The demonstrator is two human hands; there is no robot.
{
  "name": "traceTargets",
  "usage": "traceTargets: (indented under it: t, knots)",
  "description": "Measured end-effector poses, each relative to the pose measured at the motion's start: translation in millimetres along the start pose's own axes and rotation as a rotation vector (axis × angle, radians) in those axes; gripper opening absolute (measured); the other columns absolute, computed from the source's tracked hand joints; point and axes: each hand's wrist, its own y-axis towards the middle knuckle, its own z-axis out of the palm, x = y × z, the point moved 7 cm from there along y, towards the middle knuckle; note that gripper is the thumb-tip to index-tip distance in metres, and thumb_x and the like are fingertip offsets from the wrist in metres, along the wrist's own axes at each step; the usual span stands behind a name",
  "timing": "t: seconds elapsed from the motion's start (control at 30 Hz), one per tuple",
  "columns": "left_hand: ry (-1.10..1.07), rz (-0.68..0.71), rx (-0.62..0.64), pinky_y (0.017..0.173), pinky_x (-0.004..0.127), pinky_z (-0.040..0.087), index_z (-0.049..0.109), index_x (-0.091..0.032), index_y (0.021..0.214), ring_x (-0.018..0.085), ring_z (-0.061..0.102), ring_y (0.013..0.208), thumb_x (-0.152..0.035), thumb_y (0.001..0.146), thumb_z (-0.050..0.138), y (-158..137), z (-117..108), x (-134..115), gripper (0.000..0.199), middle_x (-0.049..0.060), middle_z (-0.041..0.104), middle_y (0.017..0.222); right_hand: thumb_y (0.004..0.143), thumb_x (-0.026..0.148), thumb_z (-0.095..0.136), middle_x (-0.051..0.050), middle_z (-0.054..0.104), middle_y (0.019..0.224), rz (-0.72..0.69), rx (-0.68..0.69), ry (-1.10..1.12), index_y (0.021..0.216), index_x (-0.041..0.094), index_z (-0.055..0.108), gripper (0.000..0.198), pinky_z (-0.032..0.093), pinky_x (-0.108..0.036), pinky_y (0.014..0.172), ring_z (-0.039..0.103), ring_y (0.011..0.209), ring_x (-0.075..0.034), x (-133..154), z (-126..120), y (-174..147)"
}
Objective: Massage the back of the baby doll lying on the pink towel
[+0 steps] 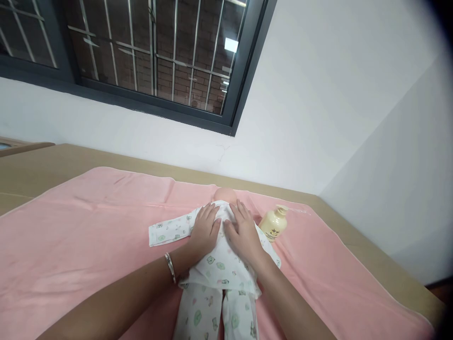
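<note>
A baby doll (225, 194) lies on a pink blanket, its head pointing away from me. It is dressed in a white long-sleeved top (220, 264) and matching trousers (201, 311), both printed with small green and pink figures. My left hand (205, 229) rests flat on the left side of the doll's chest, fingers stretched toward the shoulder. On the right side of the chest lies my right hand (245, 234), also open and flat. One sleeve (171, 230) stretches out to the left. The other sleeve is partly hidden behind my right hand and forearm.
The pink blanket (106, 226) covers much of the wooden table (46, 163). A cream-yellow pump bottle (274, 224) stands right of the doll, close to its sleeve. Behind the table are a white wall (290, 118) and a dark-framed window (155, 52) with bars.
</note>
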Motion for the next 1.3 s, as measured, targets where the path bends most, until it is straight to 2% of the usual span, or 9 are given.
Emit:
traceTargets:
  t: [0.1, 0.27, 0.43, 0.63, 0.8, 0.9, 1.1, 1.2, 1.3]
  knots:
    - [-0.053, -0.038, -0.050, 0.116, 0.050, 0.032, 0.048, -0.018, 0.134, 0.022, 0.040, 0.136, -0.031, 0.099, 0.029, -3, -3, 4, 0.042, 0.011, 0.050, 0.142, 0.095, 0.027, 0.040, -0.009, 0.025, 0.157, -0.032, -0.012, -0.004, 0.144, 0.017, 0.043, 0.051, 0.012, -0.047, 0.120, 0.016, 0.147, -0.023, 5, 7, -3]
    - [-0.086, -0.085, -0.070, 0.116, 0.050, 0.031, 0.050, -0.019, 0.131, 0.022, 0.040, 0.136, -0.032, 0.100, 0.027, -4, -5, 7, 0.041, 0.011, 0.049, 0.143, 0.095, 0.030, 0.042, -0.010, 0.027, 0.156, -0.035, 0.139, 0.004, 0.144, 0.019, 0.044, 0.050, 0.016, -0.051, 0.118, 0.020, 0.146, -0.026, 4, 21, -4]
    - [-0.101, -0.076, -0.074, 0.116, 0.050, 0.032, 0.052, -0.020, 0.130, 0.022, 0.042, 0.135, -0.033, 0.099, 0.028, -4, -4, 7, 0.041, 0.011, 0.051, 0.140, 0.094, 0.030, 0.043, -0.010, 0.026, 0.157, -0.061, 0.008, -0.021, 0.146, 0.016, 0.041, 0.053, 0.015, -0.047, 0.119, 0.017, 0.147, -0.023, 7, 2, -3]
    - [-0.093, -0.074, -0.073, 0.115, 0.050, 0.033, 0.053, -0.019, 0.128, 0.023, 0.043, 0.133, -0.032, 0.099, 0.028, -3, -6, 5, 0.040, 0.012, 0.053, 0.138, 0.095, 0.030, 0.044, -0.009, 0.028, 0.156, -0.071, 0.143, -0.030, 0.142, 0.020, 0.047, 0.048, 0.013, -0.053, 0.118, 0.019, 0.146, -0.027, 8, 20, -4]
    - [-0.070, -0.075, -0.079, 0.115, 0.051, 0.031, 0.055, -0.020, 0.125, 0.022, 0.046, 0.129, -0.030, 0.099, 0.029, -3, -9, 3, 0.038, 0.011, 0.054, 0.136, 0.095, 0.029, 0.042, -0.010, 0.029, 0.155, -0.053, 0.055, -0.062, 0.143, 0.020, 0.044, 0.049, 0.010, -0.053, 0.118, 0.021, 0.145, -0.024, 8, 9, -4]
    - [-0.062, -0.081, -0.061, 0.117, 0.053, 0.027, 0.056, -0.021, 0.123, 0.022, 0.046, 0.130, -0.029, 0.098, 0.030, -2, -7, 4, 0.037, 0.010, 0.055, 0.135, 0.096, 0.031, 0.041, -0.010, 0.027, 0.156, -0.053, 0.060, -0.059, 0.145, 0.018, 0.042, 0.051, 0.010, -0.051, 0.118, 0.020, 0.146, -0.024, 7, 14, -4]
    - [-0.076, -0.100, -0.023, 0.113, 0.051, 0.035, 0.054, -0.019, 0.126, 0.022, 0.050, 0.126, -0.029, 0.096, 0.037, 0, -3, 8, 0.036, 0.009, 0.059, 0.132, 0.099, 0.035, 0.036, -0.007, 0.023, 0.158, -0.061, 0.188, -0.079, 0.147, 0.020, 0.039, 0.051, 0.013, -0.052, 0.118, 0.015, 0.147, -0.027, 9, 28, -4]
    - [-0.077, -0.082, -0.015, 0.111, 0.050, 0.039, 0.059, -0.020, 0.121, 0.023, 0.051, 0.125, -0.028, 0.094, 0.040, 1, -3, 7, 0.034, 0.009, 0.060, 0.130, 0.098, 0.038, 0.038, -0.009, 0.020, 0.158, -0.078, 0.319, -0.110, 0.151, 0.020, 0.033, 0.056, 0.016, -0.054, 0.116, 0.014, 0.147, -0.029, 14, 15, -10]
    - [-0.077, -0.072, -0.023, 0.110, 0.051, 0.040, 0.061, -0.021, 0.119, 0.023, 0.052, 0.124, -0.026, 0.093, 0.041, 3, -5, 8, 0.034, 0.008, 0.061, 0.129, 0.092, 0.038, 0.050, -0.006, 0.024, 0.157, -0.145, 0.501, -0.099, 0.151, 0.027, 0.032, 0.062, 0.018, -0.053, 0.116, 0.019, 0.146, -0.031, 20, -13, -23]
